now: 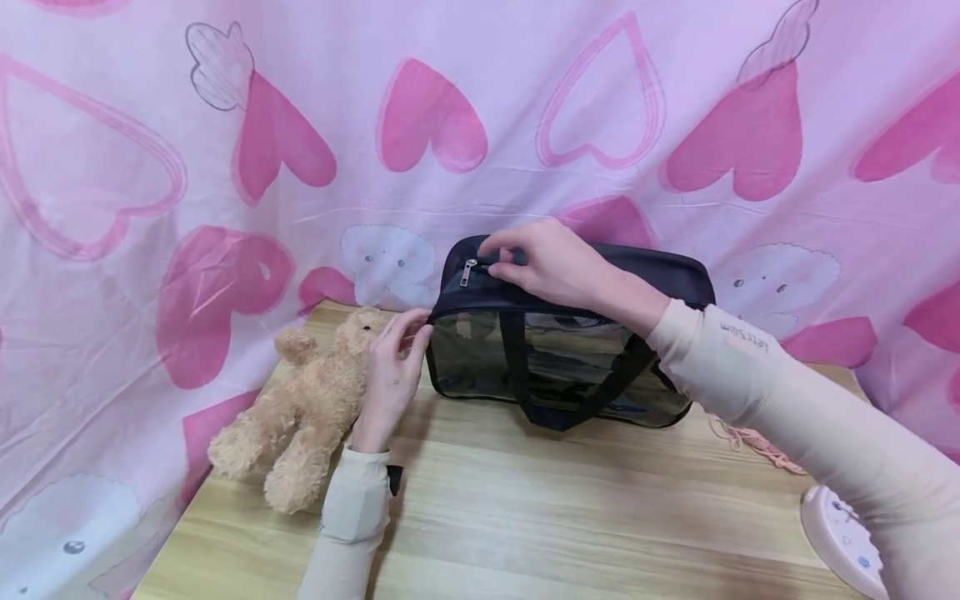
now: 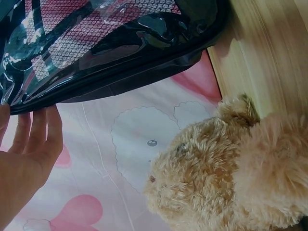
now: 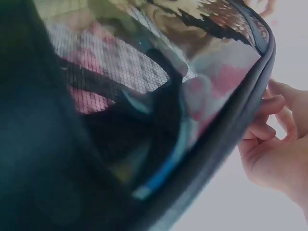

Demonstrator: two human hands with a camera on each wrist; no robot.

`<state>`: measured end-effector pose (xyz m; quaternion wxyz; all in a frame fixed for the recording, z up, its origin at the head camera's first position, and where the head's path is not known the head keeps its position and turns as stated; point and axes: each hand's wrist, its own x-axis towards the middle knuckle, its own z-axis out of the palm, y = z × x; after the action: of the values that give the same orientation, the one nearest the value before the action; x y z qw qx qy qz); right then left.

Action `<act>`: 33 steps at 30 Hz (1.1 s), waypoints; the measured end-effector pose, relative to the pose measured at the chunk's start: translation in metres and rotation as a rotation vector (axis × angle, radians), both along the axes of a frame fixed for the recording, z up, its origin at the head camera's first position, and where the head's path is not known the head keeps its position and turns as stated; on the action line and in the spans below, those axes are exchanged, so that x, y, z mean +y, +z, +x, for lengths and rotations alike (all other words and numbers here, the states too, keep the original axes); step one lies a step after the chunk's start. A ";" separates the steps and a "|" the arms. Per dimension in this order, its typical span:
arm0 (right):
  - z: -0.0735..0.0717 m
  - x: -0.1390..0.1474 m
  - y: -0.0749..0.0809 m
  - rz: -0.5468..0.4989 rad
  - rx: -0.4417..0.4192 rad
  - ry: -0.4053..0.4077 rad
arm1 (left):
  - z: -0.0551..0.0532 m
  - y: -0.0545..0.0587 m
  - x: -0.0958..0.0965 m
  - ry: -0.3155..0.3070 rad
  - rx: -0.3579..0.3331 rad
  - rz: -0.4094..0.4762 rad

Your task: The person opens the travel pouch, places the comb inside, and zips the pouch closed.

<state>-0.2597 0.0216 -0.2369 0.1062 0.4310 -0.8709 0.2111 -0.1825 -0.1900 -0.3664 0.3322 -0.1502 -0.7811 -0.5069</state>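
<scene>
A black bag (image 1: 480, 354) with clear side panels stands on the table, its carry strap (image 1: 551, 417) hanging over the front. My left hand (image 1: 393, 367) pinches the bag's upper left edge; in the left wrist view the fingertips (image 2: 52, 113) meet the dark piping. Over the bag's top, my right hand (image 1: 551, 258) has its thumb and forefinger bent and apart, close beside a silver zipper pull (image 1: 467, 273). The right wrist view shows those bent fingers (image 3: 262, 130) by the bag's edge. A tan teddy bear (image 1: 322, 392) lies left of my left hand.
Pink string (image 1: 765, 446) lies on the wooden table (image 1: 540, 517), partly behind my right sleeve. A white round-edged object (image 1: 836, 533) with small drawings sits at the right. Behind the table hangs a pink heart-patterned cloth (image 1: 480, 192).
</scene>
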 end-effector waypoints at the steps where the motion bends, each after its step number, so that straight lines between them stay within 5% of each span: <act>1: -0.001 -0.003 0.002 0.030 -0.007 0.001 | 0.000 0.000 0.001 0.000 0.002 0.001; 8: -0.008 -0.015 0.010 0.213 -0.005 0.021 | -0.002 0.004 0.009 -0.042 0.030 -0.001; 15: -0.013 -0.023 0.022 0.415 -0.004 -0.024 | -0.024 -0.023 0.006 -0.083 0.052 0.018; 33: -0.018 -0.041 0.030 0.613 0.218 0.098 | -0.022 -0.014 0.011 -0.077 0.056 0.017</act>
<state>-0.2772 -0.0196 -0.2067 0.0540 0.5043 -0.8556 -0.1036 -0.2043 -0.1788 -0.3806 0.3353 -0.1916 -0.7608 -0.5215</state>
